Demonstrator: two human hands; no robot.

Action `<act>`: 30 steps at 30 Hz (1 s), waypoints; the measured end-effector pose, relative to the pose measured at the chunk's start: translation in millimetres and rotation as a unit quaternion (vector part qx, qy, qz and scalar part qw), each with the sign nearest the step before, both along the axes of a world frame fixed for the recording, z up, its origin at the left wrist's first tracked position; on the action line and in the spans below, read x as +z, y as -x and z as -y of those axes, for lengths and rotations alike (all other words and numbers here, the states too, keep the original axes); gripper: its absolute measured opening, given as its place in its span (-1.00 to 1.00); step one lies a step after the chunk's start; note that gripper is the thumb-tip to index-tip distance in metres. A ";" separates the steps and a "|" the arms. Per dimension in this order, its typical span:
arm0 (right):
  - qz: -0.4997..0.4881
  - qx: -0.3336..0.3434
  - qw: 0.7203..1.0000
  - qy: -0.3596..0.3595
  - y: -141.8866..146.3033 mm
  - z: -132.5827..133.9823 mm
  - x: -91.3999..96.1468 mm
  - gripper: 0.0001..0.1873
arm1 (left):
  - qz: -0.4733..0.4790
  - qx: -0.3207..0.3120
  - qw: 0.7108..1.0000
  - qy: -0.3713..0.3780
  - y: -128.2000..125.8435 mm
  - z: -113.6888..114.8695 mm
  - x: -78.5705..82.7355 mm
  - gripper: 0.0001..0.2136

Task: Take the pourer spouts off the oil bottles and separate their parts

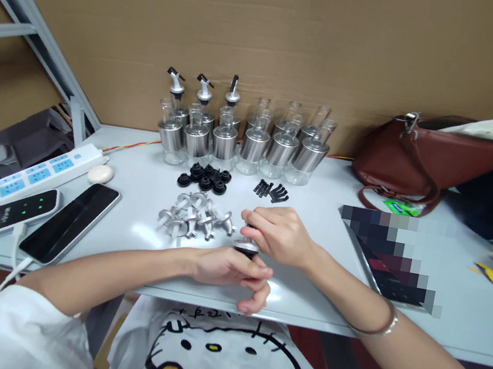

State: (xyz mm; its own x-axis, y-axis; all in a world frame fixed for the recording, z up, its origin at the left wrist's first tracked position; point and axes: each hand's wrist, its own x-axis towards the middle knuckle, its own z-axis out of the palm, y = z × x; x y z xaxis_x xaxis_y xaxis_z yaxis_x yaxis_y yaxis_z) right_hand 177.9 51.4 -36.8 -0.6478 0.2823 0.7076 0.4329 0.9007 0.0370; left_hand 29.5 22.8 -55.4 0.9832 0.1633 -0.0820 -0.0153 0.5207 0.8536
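Note:
My left hand (233,271) is curled at the table's front edge around a bottle with a steel collar (245,247). My right hand (276,233) is closed over the top of that same bottle, fingers pinching at its neck. Just behind my hands lies a heap of silver pourer spouts (195,217). Farther back are a cluster of black rubber stoppers (205,178) and a few small black caps (272,191). Against the cardboard wall stands a row of glass-and-steel bottles (242,139); three on the left carry fitted pourers.
A brown leather bag (432,157) lies at the back right. A white power strip (36,170), a power bank (22,210) and a black phone (70,222) sit at the left, with cables. A blurred-out flat item (389,254) lies on the white table (321,191) to the right.

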 end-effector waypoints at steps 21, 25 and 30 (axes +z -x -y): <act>-0.013 0.053 0.998 -0.017 -4.2 -4.0 4.7 -0.33 | 0.016 0.058 0.998 0.019 0.4 -2.5 -3.3 -0.46; 0.005 0.068 0.997 -0.039 -3.8 -1.5 3.8 -0.31 | 0.010 0.062 0.998 -0.005 1.1 -2.6 -4.8 -0.56; 0.003 0.058 0.996 -0.062 -0.4 -1.4 4.6 -0.36 | -0.040 0.046 0.997 -0.054 3.6 -3.4 -2.5 -0.71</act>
